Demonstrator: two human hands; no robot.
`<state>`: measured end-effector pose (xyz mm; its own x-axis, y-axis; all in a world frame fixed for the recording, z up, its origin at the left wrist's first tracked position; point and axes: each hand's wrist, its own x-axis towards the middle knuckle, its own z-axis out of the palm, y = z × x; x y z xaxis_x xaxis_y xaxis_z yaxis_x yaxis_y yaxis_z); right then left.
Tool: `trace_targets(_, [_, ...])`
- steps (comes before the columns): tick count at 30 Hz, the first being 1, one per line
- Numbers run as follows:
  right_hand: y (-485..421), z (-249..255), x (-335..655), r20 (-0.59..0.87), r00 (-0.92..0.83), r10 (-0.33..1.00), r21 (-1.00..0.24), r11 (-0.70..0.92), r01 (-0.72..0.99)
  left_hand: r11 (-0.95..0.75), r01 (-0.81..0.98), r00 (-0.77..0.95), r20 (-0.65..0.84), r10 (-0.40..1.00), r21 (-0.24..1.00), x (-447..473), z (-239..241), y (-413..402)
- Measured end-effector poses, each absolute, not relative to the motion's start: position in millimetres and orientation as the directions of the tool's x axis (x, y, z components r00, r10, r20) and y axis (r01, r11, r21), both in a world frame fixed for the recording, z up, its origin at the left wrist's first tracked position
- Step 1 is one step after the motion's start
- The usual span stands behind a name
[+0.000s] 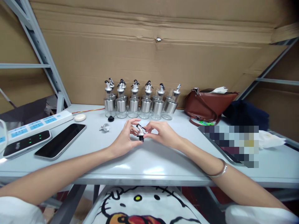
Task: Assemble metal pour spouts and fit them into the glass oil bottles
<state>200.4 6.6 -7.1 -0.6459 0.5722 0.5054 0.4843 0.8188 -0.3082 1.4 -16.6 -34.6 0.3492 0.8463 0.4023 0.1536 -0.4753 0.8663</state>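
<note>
Between my two hands, above the middle of the table, is a silver pour spout with a black flip lid and a black ribbed stopper below. My left hand curves round its left side, thumb at the stopper and fingers behind. From the other side my right hand pinches the spout with thumb and fingertips. Left of them lie a loose silver spout piece and a black stopper. Behind stand rows of glass bottles with steel sleeves, most topped with similar spouts.
A power strip, a black device with green lights, a phone and a round white object lie left. At right are a brown handbag, a pixelated flat item and white tissue. Cardboard backs the table.
</note>
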Motion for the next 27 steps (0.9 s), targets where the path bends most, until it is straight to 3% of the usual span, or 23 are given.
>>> trace_targets(9, [2.9, -6.9, 197.9, 0.488, -0.677, 0.551, -0.292, 0.834, 0.468, -0.494, 0.158, 0.358, 0.417, 0.835, 0.855, 1.2, -36.3, -14.1])
trace_targets(18, [2.1, -3.4, 196.2, 0.42, -0.578, 0.7, -0.414, 0.714, 0.565, -0.407, 0.142, 0.314, 0.349, 0.883, 0.902, -0.6, -34.9, -14.6])
trace_targets(27, [4.7, -7.3, 199.4, 0.442, -0.625, 0.643, -0.388, 0.766, 0.513, -0.468, 0.144, 0.319, 0.407, 0.856, 0.872, 0.3, -37.6, -12.5])
